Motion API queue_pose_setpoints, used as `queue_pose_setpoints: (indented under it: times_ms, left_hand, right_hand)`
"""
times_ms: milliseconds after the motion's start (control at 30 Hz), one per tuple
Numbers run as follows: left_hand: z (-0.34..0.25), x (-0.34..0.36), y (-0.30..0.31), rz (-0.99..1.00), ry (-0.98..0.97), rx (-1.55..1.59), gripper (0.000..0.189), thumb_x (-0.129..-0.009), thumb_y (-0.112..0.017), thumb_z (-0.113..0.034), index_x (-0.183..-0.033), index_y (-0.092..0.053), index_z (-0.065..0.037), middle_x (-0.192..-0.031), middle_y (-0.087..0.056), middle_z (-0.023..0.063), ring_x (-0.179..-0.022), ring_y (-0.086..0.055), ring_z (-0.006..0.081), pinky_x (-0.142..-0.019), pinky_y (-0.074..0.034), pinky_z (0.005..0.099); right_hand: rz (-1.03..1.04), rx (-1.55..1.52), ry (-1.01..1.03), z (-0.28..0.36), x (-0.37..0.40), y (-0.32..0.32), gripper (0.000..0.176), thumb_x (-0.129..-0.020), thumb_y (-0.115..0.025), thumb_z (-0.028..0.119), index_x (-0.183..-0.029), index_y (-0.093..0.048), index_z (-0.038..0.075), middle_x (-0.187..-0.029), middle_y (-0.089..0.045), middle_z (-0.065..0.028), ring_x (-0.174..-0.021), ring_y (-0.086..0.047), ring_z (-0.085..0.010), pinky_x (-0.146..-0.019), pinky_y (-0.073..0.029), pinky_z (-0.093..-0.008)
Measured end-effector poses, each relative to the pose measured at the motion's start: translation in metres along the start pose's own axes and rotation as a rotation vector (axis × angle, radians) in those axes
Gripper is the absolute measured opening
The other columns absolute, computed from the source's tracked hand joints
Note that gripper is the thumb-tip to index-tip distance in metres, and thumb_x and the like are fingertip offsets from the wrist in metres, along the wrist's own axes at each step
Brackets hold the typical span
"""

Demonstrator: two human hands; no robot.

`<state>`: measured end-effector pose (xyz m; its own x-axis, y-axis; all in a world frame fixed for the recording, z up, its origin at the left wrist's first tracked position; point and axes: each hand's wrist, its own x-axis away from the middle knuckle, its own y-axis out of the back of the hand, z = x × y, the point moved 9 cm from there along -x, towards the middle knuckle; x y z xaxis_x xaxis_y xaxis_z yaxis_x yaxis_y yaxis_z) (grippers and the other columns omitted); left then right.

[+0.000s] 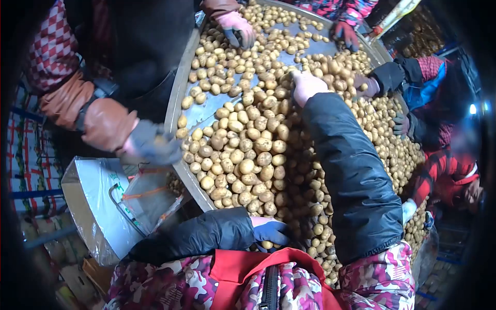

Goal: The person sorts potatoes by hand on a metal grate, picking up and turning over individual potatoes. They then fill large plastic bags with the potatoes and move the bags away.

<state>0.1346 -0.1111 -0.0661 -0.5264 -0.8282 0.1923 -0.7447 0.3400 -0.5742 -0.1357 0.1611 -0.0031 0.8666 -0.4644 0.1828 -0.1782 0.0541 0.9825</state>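
A thick layer of brown potatoes [246, 166] covers the large metal-edged sorting table in front of me. My left hand [272, 233], in a pink and blue glove, is low at the near edge, close to my body. Its fingers curl round a potato [267, 244], part of which shows beneath them. Stretched far across the heap, my right hand [308, 87] rests among potatoes near the middle of the table. I see mostly the pale back of it; its fingers are largely hidden. Dark sleeves cover both my forearms.
At the left, another person's gloved hand [155, 144] is blurred beside the table rim [178, 85]. More gloved hands of co-workers, one at the top [237, 30] and one at upper right [347, 36], touch potatoes. A plastic-lined carton [95, 206] stands at lower left.
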Motion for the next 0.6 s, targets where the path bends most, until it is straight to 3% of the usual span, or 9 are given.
queue_pose_setpoints:
  times_ms: [67,100,133,200,267,333,400,533,600]
  left_hand:
    - [0.026,0.001,0.001,-0.014,0.250,0.140,0.032,-0.096,-0.060,-0.032,-0.117,-0.064,-0.008,-0.086,-0.061,0.0016,-0.081,-0.056,0.0092,-0.065,-0.048,0.0287]
    - [0.032,-0.002,0.001,0.048,0.224,0.139,0.042,-0.095,-0.063,-0.033,-0.128,-0.062,-0.008,-0.092,-0.062,0.0032,-0.082,-0.059,0.0099,-0.064,-0.049,0.0261]
    - [0.023,0.001,-0.002,0.054,0.221,0.135,0.042,-0.095,-0.063,-0.033,-0.128,-0.062,-0.008,-0.092,-0.062,0.0032,-0.082,-0.059,0.0099,-0.064,-0.049,0.0261]
    - [0.012,0.009,-0.006,0.016,0.287,0.277,0.051,-0.094,-0.064,-0.035,-0.137,-0.057,-0.009,-0.099,-0.063,0.0043,-0.083,-0.062,0.0119,-0.067,-0.051,0.0251]
    - [0.018,0.009,-0.008,0.011,0.293,0.298,0.053,-0.093,-0.065,-0.035,-0.139,-0.055,-0.010,-0.100,-0.064,0.0041,-0.084,-0.064,0.0136,-0.067,-0.053,0.0264]
    - [0.013,0.009,-0.009,0.043,0.298,0.292,0.052,-0.093,-0.064,-0.034,-0.139,-0.055,-0.010,-0.102,-0.065,0.0045,-0.087,-0.065,0.0139,-0.067,-0.054,0.0269]
    - [0.010,0.011,-0.009,0.033,0.335,0.286,0.050,-0.093,-0.065,-0.032,-0.137,-0.057,-0.011,-0.107,-0.066,0.0029,-0.086,-0.066,0.0140,-0.066,-0.053,0.0265]
    - [-0.005,0.012,-0.017,0.093,0.314,0.260,0.052,-0.092,-0.064,-0.030,-0.139,-0.055,-0.009,-0.114,-0.067,0.0050,-0.092,-0.066,0.0144,-0.069,-0.056,0.0277]
    - [-0.009,0.017,-0.016,0.008,0.337,0.196,0.052,-0.093,-0.062,-0.032,-0.139,-0.055,-0.009,-0.115,-0.067,0.0059,-0.092,-0.066,0.0147,-0.070,-0.056,0.0285]
  right_hand:
    - [-0.114,-0.016,0.025,-0.004,0.006,0.001,0.045,-0.091,-0.052,0.013,-0.136,-0.053,0.012,-0.132,-0.059,-0.0178,-0.118,-0.061,-0.0358,-0.097,-0.050,-0.0447]
    - [-0.110,-0.120,-0.025,-0.006,0.022,0.011,0.047,-0.089,-0.063,0.019,-0.135,-0.055,0.010,-0.132,-0.058,-0.0183,-0.116,-0.061,-0.0375,-0.097,-0.049,-0.0458]
    - [-0.324,-0.254,0.061,-0.013,0.043,0.021,0.043,-0.088,-0.067,0.025,-0.127,-0.061,0.007,-0.115,-0.065,-0.0180,-0.106,-0.066,-0.0327,-0.093,-0.052,-0.0406]
    - [-0.047,-0.967,-0.129,-0.050,0.062,-0.014,0.043,-0.087,-0.073,0.030,-0.121,-0.065,0.005,-0.094,-0.068,-0.0107,-0.089,-0.066,-0.0230,-0.082,-0.054,-0.0355]
    - [-0.017,-1.355,-0.292,-0.063,0.122,-0.016,0.035,-0.090,-0.071,0.031,-0.113,-0.068,0.005,-0.080,-0.067,-0.0040,-0.079,-0.060,-0.0135,-0.072,-0.053,-0.0315]
    - [-0.030,-1.794,-0.333,-0.069,0.186,-0.037,0.031,-0.092,-0.069,0.029,-0.116,-0.068,0.009,-0.093,-0.068,-0.0047,-0.075,-0.058,-0.0113,-0.067,-0.053,-0.0300]
    - [-0.100,-2.172,-0.619,-0.068,0.254,-0.059,0.033,-0.095,-0.067,0.028,-0.122,-0.065,0.009,-0.106,-0.066,-0.0072,-0.076,-0.058,-0.0114,-0.067,-0.053,-0.0275]
    - [-0.141,-2.447,-0.560,-0.059,0.343,-0.087,0.043,-0.101,-0.060,0.025,-0.141,-0.051,0.010,-0.115,-0.062,-0.0062,-0.080,-0.058,-0.0117,-0.071,-0.054,-0.0262]
    - [-0.210,-2.335,-0.505,-0.052,0.367,-0.080,0.045,-0.101,-0.060,0.024,-0.143,-0.049,0.011,-0.114,-0.062,-0.0050,-0.080,-0.059,-0.0114,-0.070,-0.053,-0.0272]
